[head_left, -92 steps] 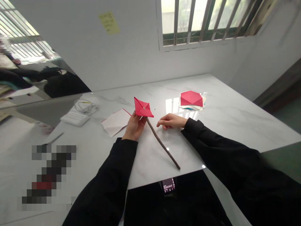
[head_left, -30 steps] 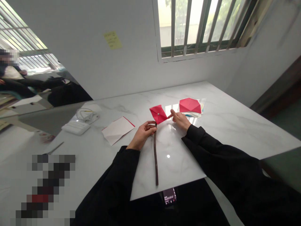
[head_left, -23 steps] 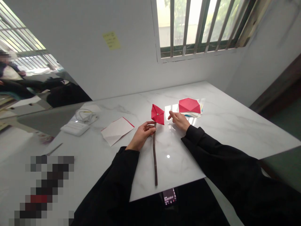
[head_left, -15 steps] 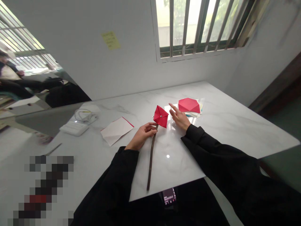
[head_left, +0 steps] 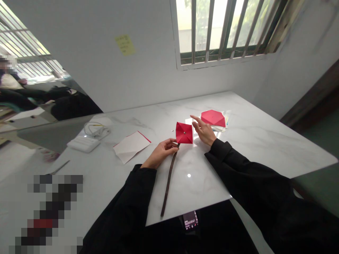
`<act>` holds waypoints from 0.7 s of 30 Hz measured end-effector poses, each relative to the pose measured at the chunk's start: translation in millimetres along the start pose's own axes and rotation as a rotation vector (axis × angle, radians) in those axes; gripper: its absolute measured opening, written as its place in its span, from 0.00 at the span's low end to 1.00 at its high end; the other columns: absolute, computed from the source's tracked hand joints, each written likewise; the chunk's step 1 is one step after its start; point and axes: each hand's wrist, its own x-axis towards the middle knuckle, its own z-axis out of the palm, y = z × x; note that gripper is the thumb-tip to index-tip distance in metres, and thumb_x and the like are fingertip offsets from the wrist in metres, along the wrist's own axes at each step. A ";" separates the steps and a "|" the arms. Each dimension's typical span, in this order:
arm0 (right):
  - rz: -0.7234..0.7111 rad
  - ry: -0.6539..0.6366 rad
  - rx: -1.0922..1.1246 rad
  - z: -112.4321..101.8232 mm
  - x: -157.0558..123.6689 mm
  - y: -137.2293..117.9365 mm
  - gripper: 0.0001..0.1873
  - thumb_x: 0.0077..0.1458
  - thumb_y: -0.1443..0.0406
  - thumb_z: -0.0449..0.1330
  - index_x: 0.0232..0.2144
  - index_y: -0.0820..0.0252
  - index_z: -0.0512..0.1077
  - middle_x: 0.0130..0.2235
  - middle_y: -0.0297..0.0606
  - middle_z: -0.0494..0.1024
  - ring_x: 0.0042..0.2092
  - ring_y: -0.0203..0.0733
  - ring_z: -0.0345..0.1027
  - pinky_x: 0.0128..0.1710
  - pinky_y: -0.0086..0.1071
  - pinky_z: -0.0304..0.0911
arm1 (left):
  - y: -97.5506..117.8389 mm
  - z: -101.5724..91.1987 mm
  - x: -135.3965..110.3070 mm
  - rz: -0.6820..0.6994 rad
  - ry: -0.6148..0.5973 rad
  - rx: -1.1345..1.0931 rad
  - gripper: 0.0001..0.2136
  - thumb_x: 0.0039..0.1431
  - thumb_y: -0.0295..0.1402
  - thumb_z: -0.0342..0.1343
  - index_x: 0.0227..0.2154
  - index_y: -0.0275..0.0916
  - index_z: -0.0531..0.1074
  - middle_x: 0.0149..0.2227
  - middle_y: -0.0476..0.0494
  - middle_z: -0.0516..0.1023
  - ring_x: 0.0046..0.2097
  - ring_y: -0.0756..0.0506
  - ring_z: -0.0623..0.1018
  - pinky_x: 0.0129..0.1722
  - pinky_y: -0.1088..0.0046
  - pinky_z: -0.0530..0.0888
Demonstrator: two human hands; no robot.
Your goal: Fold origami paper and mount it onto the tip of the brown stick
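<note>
Red paper pinwheel [head_left: 184, 136], fixed at the top of a brown stick [head_left: 169, 179], is located over the bench [head_left: 209, 174], between near and far edges; the stick slants down toward the near edge. Step in hand, as judged: trying the paper's turn. The next move appears to call for a steady grip on the stick and a light fingertip at the paper's edge. Left hand [head_left: 162, 152] pinches the stick just below the paper. Right hand [head_left: 205, 134] holds nothing, fingers extended and spread toward the far edge, just beside the paper; contact cannot be confirmed.
</note>
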 end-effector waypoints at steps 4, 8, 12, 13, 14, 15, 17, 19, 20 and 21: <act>0.011 -0.052 -0.020 -3.9 3.0 2.6 0.48 0.71 0.33 0.38 0.51 0.58 0.86 0.27 0.38 0.76 0.33 0.47 0.73 0.40 0.36 0.61 | 0.2 -0.6 -0.6 0.011 0.000 -0.001 0.21 0.50 0.37 0.74 0.48 0.40 0.80 0.41 0.41 0.84 0.43 0.41 0.81 0.47 0.63 0.74; 0.141 -0.067 -0.114 -1.3 7.2 12.2 0.52 0.69 0.31 0.35 0.17 0.56 0.78 0.23 0.44 0.75 0.33 0.48 0.73 0.43 0.39 0.61 | 1.1 -1.2 -0.7 0.017 0.009 -0.013 0.21 0.51 0.37 0.73 0.48 0.40 0.81 0.38 0.43 0.82 0.39 0.43 0.78 0.43 0.65 0.72; 0.131 -0.015 -0.122 -0.3 7.1 13.0 0.51 0.69 0.31 0.35 0.24 0.57 0.82 0.27 0.44 0.78 0.35 0.48 0.74 0.41 0.38 0.59 | 1.9 -0.9 -0.2 0.016 0.018 -0.007 0.21 0.51 0.38 0.73 0.48 0.40 0.81 0.38 0.43 0.82 0.40 0.43 0.78 0.42 0.66 0.71; 0.124 0.008 -0.125 -0.9 6.5 11.6 0.50 0.70 0.31 0.36 0.30 0.57 0.84 0.28 0.43 0.79 0.36 0.49 0.75 0.40 0.37 0.59 | 1.8 -0.9 0.1 0.020 0.024 -0.011 0.21 0.51 0.38 0.73 0.48 0.40 0.81 0.37 0.43 0.82 0.39 0.43 0.78 0.42 0.66 0.71; 0.119 0.036 -0.126 -1.7 5.9 10.0 0.49 0.70 0.32 0.37 0.35 0.57 0.85 0.30 0.43 0.80 0.37 0.49 0.75 0.40 0.37 0.59 | 1.5 -0.9 0.3 0.024 0.032 -0.016 0.20 0.51 0.37 0.72 0.47 0.40 0.81 0.37 0.43 0.81 0.39 0.43 0.77 0.42 0.67 0.70; 0.115 0.062 -0.123 -2.6 5.3 8.3 0.47 0.71 0.32 0.38 0.42 0.58 0.85 0.30 0.42 0.80 0.37 0.49 0.75 0.40 0.36 0.59 | 1.1 -0.9 0.6 0.027 0.038 -0.021 0.20 0.51 0.37 0.72 0.47 0.40 0.80 0.37 0.44 0.81 0.39 0.44 0.77 0.41 0.67 0.70; 0.101 0.084 -0.088 -4.2 4.4 5.4 0.45 0.72 0.33 0.40 0.55 0.58 0.82 0.29 0.38 0.79 0.35 0.48 0.75 0.38 0.35 0.60 | 0.3 -1.0 1.0 0.027 0.043 -0.024 0.19 0.52 0.37 0.71 0.48 0.40 0.80 0.37 0.44 0.81 0.38 0.44 0.76 0.40 0.67 0.70; 0.076 0.050 -0.042 -4.9 4.3 4.2 0.44 0.72 0.34 0.42 0.60 0.57 0.79 0.27 0.36 0.77 0.33 0.47 0.74 0.38 0.35 0.61 | -0.4 -1.2 1.2 0.024 0.045 -0.028 0.20 0.52 0.37 0.72 0.48 0.40 0.80 0.37 0.44 0.80 0.37 0.45 0.76 0.40 0.68 0.69; 0.072 0.020 -0.037 -4.9 4.7 4.3 0.44 0.72 0.34 0.42 0.57 0.57 0.81 0.26 0.36 0.77 0.33 0.47 0.74 0.39 0.35 0.61 | -0.8 -1.3 1.2 0.024 0.047 -0.035 0.20 0.52 0.37 0.72 0.48 0.40 0.81 0.38 0.44 0.80 0.37 0.45 0.76 0.40 0.68 0.69; 0.081 -0.007 -0.049 -4.7 5.3 4.8 0.44 0.72 0.34 0.42 0.49 0.58 0.85 0.25 0.38 0.76 0.33 0.48 0.74 0.40 0.36 0.62 | -1.1 -1.4 1.3 0.024 0.052 -0.046 0.20 0.51 0.37 0.72 0.48 0.40 0.81 0.38 0.44 0.80 0.37 0.45 0.76 0.40 0.68 0.69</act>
